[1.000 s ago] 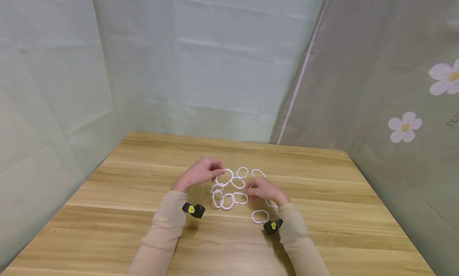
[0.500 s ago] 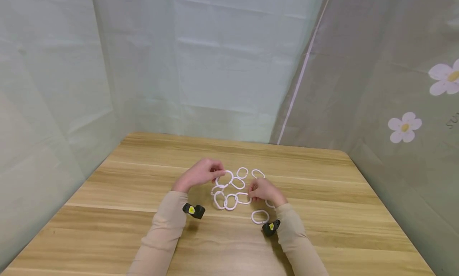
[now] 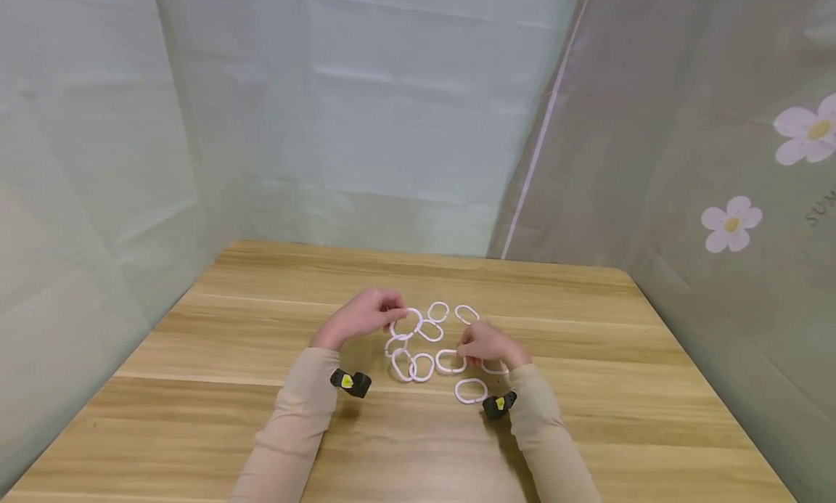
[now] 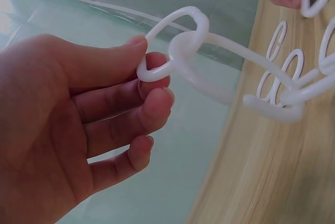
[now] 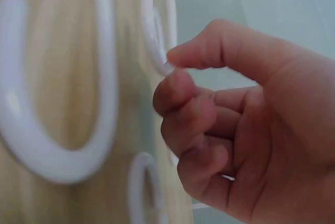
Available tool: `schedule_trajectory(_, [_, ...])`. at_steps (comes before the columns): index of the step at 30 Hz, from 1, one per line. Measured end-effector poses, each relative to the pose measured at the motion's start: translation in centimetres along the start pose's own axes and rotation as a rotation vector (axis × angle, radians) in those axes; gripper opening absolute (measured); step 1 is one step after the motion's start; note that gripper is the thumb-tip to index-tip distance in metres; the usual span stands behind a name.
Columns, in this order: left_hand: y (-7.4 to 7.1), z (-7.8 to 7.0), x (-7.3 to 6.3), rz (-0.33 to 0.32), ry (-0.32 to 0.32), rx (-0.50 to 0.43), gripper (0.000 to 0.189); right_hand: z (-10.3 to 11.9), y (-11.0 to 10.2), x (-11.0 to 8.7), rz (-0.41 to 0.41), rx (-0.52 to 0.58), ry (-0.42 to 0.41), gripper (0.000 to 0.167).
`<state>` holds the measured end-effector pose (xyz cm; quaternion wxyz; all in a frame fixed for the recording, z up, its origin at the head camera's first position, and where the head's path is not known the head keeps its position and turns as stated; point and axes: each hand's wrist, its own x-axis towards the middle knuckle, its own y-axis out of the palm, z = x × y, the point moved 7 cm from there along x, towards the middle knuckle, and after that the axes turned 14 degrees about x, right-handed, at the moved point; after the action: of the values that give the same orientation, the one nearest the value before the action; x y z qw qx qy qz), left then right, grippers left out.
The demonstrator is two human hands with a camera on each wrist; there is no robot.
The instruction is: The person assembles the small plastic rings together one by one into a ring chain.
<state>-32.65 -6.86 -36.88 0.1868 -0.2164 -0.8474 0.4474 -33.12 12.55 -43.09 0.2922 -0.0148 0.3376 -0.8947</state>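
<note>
My left hand (image 3: 367, 316) pinches a white plastic chain link (image 4: 180, 14) between thumb and forefinger, its other fingers loosely bent. Through that link passes a second link (image 4: 246, 51), and more links (image 3: 414, 379) hang on in a short chain down to the table. To the right, my right hand (image 3: 488, 343) pinches one end of an oval white link (image 3: 451, 373), thumb against forefinger. In the head view this oval lies just right of the chain's last link, with a small gap between them. The right wrist view shows the held link (image 5: 150, 30) at the fingertips.
Several loose white links lie around the hands: one oval (image 3: 472, 403) in front of the right hand, another (image 3: 466, 305) behind it. Part of one more (image 3: 494, 373) shows under the right wrist. The wooden table (image 3: 196, 416) is bordered by hanging cloth (image 3: 418, 111).
My right hand has taken hold of the oval link and moved slightly right; the oval no longer overlaps the chain's last link. My left hand stays nearly still with its link.
</note>
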Motion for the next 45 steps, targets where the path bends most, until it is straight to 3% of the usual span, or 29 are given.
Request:
schedule_trajectory(13, [-0.5, 0.9, 0.0, -0.081, -0.083, -0.038, 0.012, 0.5, -1.1, -0.2, -0.001, 0.243, -0.012, 0.015])
schedule_trajectory(21, [-0.5, 1.0, 0.3, -0.132, -0.112, -0.047, 0.012, 0.1, -1.5, 0.1, -0.084, 0.353, 0.001, 0.017])
schedule_trajectory(29, [0.0, 0.1, 0.4, -0.148, -0.08, -0.074, 0.009, 0.3, -2.9, 0.0, -0.247, 0.517, -0.055, 0.017])
schedule_trajectory(36, [0.3, -0.7, 0.7, -0.16, -0.042, -0.053, 0.012, 0.9, -3.4, 0.1, -0.285, 0.582, -0.101, 0.019])
schedule_trajectory(45, [0.4, -1.1, 1.0, -0.198, -0.017, -0.041, 0.01, 1.2, -3.7, 0.0, -0.336, 0.63, -0.089, 0.029])
